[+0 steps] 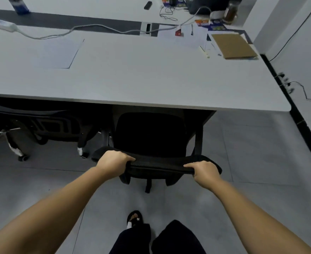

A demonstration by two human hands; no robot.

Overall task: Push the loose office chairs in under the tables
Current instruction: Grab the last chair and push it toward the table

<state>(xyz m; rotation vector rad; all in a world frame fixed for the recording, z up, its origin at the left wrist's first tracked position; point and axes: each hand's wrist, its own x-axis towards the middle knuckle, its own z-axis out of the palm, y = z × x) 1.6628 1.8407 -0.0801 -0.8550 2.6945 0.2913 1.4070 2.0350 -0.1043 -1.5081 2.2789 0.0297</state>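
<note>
Front of the black chair [151, 136] seat is hidden beneath the worktop [142, 79] edge. A second chair [46, 123] left of it is mostly shadowed. Items at the worktop's far right corner [213, 24] are too blurred to identify. Fingers [131, 158] of both hands curl out of sight behind the backrest.

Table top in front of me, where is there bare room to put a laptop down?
The table is bare in the middle, between the paper sheet and the cardboard. The far right corner is crowded with papers, packets and cables.
</note>
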